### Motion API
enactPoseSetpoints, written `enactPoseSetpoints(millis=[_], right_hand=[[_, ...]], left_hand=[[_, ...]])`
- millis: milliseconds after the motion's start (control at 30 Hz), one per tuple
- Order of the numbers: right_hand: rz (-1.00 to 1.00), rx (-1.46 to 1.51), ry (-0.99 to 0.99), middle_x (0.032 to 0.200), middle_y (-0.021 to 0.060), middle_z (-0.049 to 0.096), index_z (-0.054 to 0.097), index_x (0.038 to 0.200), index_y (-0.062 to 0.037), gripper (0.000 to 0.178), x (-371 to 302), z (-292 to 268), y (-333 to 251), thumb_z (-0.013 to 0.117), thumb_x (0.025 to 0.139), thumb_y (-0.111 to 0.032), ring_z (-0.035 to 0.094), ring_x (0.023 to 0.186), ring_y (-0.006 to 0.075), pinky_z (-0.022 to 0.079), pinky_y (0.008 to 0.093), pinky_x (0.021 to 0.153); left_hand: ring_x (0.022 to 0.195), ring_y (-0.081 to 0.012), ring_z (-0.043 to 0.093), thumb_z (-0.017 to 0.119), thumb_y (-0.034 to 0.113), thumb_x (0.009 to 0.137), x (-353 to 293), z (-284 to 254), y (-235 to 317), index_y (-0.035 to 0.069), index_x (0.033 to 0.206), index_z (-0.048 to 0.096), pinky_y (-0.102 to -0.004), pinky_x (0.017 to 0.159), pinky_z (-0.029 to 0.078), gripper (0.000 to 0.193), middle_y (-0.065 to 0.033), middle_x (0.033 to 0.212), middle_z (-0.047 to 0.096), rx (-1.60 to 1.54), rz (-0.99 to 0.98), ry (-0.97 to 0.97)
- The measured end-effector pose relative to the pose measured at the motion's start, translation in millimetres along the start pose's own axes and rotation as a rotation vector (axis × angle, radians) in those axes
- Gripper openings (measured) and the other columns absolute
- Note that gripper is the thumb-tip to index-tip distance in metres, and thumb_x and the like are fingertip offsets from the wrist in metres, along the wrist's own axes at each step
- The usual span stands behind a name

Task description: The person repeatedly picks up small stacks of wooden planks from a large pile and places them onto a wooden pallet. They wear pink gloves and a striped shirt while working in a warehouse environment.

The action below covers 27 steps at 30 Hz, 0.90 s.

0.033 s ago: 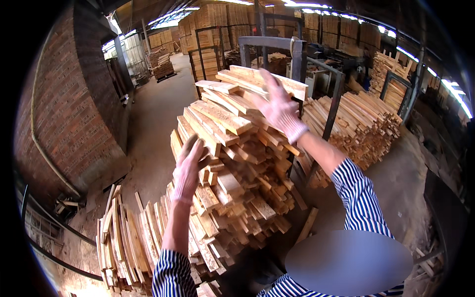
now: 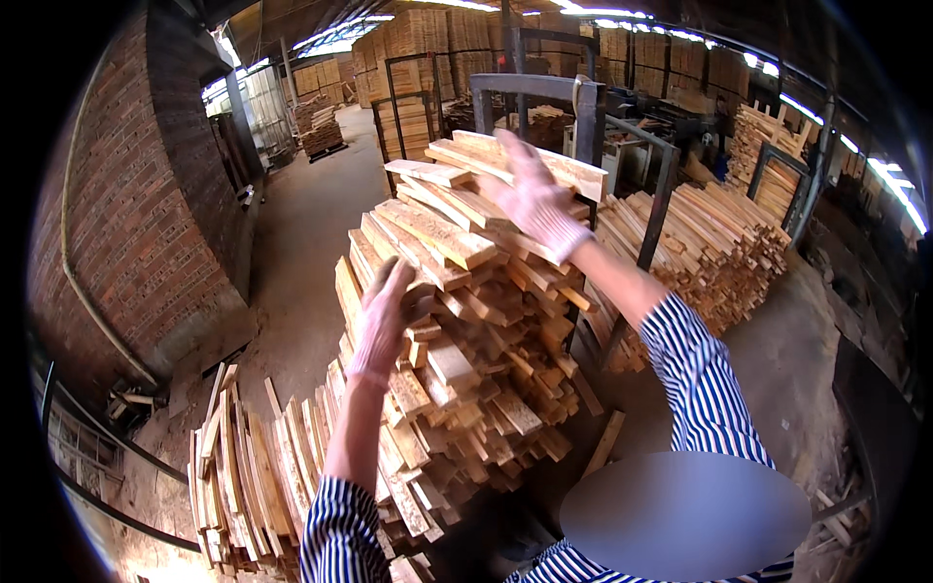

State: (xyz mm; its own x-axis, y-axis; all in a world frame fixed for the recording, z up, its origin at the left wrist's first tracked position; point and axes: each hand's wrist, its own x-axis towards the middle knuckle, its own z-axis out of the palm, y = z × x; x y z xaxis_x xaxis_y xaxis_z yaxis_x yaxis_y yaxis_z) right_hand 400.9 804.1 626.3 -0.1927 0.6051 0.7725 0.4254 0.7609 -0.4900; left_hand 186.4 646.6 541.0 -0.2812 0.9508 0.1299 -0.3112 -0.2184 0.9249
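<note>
A tall heap of rough-sawn wooden planks stands in front of me, its cut ends facing toward me and to the right. My right hand, in a pale pink knit glove, lies over the top boards with its fingers spread, gripping nothing. At the heap's left side is my left hand, gloved alike, fingers stretched and thumb apart, close to the plank ends. Whether its fingertips touch the wood I cannot tell. A longer board lies along the back of the top layer.
A dark metal frame rises behind the heap. More planks lean at lower left, and another stack stands to the right. A brick wall borders the left. A loose wood strip lies near the heap's base.
My right hand has shifted slightly left over the top boards. My left hand has moved a little right and up along the plank ends. The planks look unmoved.
</note>
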Motion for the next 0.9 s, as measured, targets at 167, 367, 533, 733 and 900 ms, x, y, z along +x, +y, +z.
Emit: enactPoseSetpoints(millis=[167, 367, 533, 733, 900], right_hand=[[0.316, -0.506, -0.439, 0.153, 0.0221, 0.049, 0.038, 0.158, -0.0157, 0.082, 103, 104, 29, 0.058, 0.091, -0.06, 0.05, 0.139, 0.0411, 0.044, 0.0553, 0.109], [0.132, -0.785, -0.835, 0.116, 0.0172, 0.068, 0.067, 0.122, -0.0096, 0.041, 130, 129, 67, 0.046, 0.096, -0.033, 0.067, 0.094, 0.0268, 0.055, 0.0394, 0.072], [-0.12, -0.659, -0.963, 0.148, 0.0257, 0.051, 0.042, 0.152, -0.0041, 0.069, 130, 37, 53, 0.055, 0.092, -0.037, 0.059, 0.121, 0.0334, 0.051, 0.0419, 0.101], [-0.212, -0.834, -0.891, 0.167, 0.0231, 0.026, 0.018, 0.166, -0.0219, 0.1, 1, -29, 5, 0.075, 0.085, -0.038, 0.032, 0.152, 0.0379, 0.032, 0.042, 0.124], [-0.161, -0.929, -0.482, 0.16, 0.0127, 0.039, 0.023, 0.164, -0.0248, 0.094, -22, 14, 19, 0.076, 0.088, -0.039, 0.039, 0.146, 0.0366, 0.037, 0.0498, 0.117]], left_hand=[[0.067, -0.0238, 0.071, 0.077, 0.042, 0.093, 61, 28, -16, 0.001, 0.12, 0.057, -0.0366, 0.057, 0.064, 0.054, -0.0077, 0.086, 0.065, -0.071, -0.244, 0.074], [0.073, -0.0223, 0.074, 0.075, 0.027, 0.095, 62, 22, -28, 0.001, 0.127, 0.056, -0.0344, 0.058, 0.062, 0.045, -0.0162, 0.102, 0.075, -0.032, -0.253, -0.019], [0.061, -0.0235, 0.071, 0.073, 0.023, 0.096, 66, 16, -31, 0.003, 0.124, 0.06, -0.0341, 0.048, 0.059, 0.037, -0.0145, 0.093, 0.073, -0.025, -0.242, -0.002], [0.058, -0.0222, 0.068, 0.067, 0.021, 0.1, 70, 17, -29, -0.002, 0.136, 0.055, -0.0356, 0.043, 0.059, 0.045, -0.0184, 0.105, 0.071, -0.046, -0.265, 0.016], [0.055, -0.0228, 0.066, 0.067, 0.03, 0.1, 73, 26, -38, -0.004, 0.132, 0.058, -0.0355, 0.042, 0.056, 0.047, -0.0174, 0.102, 0.071, -0.126, -0.298, -0.004]])
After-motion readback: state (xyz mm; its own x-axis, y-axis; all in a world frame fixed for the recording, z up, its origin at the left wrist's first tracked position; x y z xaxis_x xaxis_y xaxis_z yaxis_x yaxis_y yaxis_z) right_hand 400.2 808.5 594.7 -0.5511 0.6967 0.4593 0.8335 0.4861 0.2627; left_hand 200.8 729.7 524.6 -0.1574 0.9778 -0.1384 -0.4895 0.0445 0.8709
